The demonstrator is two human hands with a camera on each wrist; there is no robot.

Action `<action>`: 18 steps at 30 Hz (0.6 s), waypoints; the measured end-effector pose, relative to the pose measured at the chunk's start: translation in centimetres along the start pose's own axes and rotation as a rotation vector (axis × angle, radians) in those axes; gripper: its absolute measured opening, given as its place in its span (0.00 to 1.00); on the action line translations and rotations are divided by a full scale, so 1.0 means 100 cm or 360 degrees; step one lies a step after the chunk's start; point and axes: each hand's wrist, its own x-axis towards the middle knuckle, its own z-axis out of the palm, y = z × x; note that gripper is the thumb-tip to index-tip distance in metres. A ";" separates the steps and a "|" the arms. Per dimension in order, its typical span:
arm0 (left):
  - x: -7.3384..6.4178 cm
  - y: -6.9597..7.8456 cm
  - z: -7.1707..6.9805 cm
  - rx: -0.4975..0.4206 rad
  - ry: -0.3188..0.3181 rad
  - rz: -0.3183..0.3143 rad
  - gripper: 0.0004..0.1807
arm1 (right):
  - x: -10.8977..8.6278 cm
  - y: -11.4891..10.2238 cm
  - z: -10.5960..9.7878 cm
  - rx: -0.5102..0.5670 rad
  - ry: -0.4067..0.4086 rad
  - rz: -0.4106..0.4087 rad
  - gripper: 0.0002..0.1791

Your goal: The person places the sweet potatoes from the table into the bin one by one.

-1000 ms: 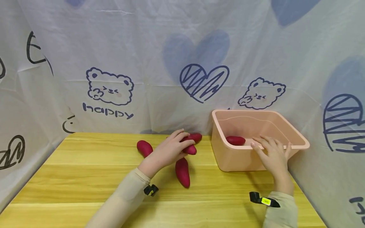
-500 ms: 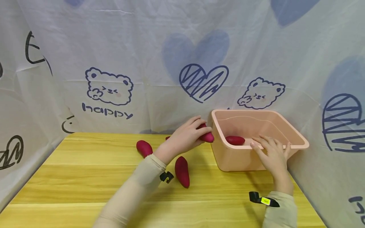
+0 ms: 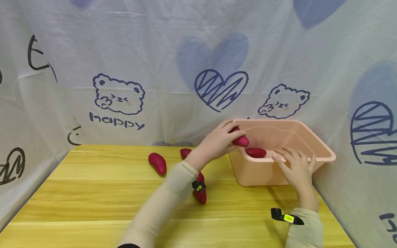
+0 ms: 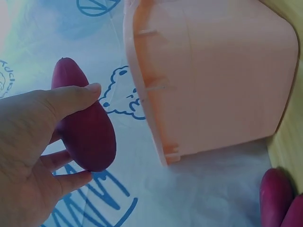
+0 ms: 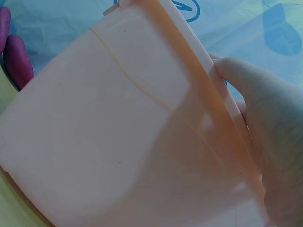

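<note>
My left hand point(image 3: 218, 141) pinches a dark red sweet potato point(image 3: 241, 140) between thumb and fingers, over the left rim of a pink plastic tub point(image 3: 263, 174). In the left wrist view this sweet potato point(image 4: 87, 125) lies across the fingers, thumb on top, beside the tub's outer wall point(image 4: 222, 90). Another sweet potato point(image 3: 255, 152) rests inside the tub at its left. Spread and relaxed, my right hand point(image 3: 296, 168) rests over the tub's near rim. In the right wrist view the thumb of my right hand point(image 5: 270, 109) touches the rim, its other fingers mostly hidden.
On the wooden table point(image 3: 93, 193), one sweet potato point(image 3: 157, 163) lies left of my left arm. A second sweet potato point(image 3: 185, 153) sits at the back, partly hidden by my wrist; a third sweet potato point(image 3: 201, 197) lies under the forearm. Printed cloth point(image 3: 173, 113) hangs behind.
My left hand has lifted a sweet potato from the back of the table and carried it right, to the tub's left rim. The right hand and the tub have stayed in place.
</note>
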 end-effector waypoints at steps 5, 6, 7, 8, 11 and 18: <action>0.014 0.002 0.010 -0.0022 -0.0028 -0.0047 0.25 | 0.000 -0.001 0.000 0.0004 0.0005 -0.0008 0.30; 0.017 0.003 0.012 -0.0027 -0.0031 -0.0058 0.25 | 0.000 -0.001 0.000 0.0007 0.0004 -0.0007 0.30; 0.020 0.004 0.014 -0.0034 -0.0038 -0.0072 0.25 | -0.001 -0.001 -0.001 0.0009 0.0003 -0.0005 0.30; 0.023 0.005 0.016 -0.0043 -0.0043 -0.0086 0.25 | -0.001 -0.001 -0.001 0.0008 0.0002 -0.0003 0.30; 0.031 0.008 0.022 -0.0066 -0.0061 -0.0120 0.26 | -0.001 -0.002 -0.002 0.0001 -0.0006 0.0008 0.31; 0.044 0.014 0.037 -0.0030 -0.0087 -0.0139 0.27 | 0.000 -0.002 -0.002 0.0006 -0.0017 0.0009 0.31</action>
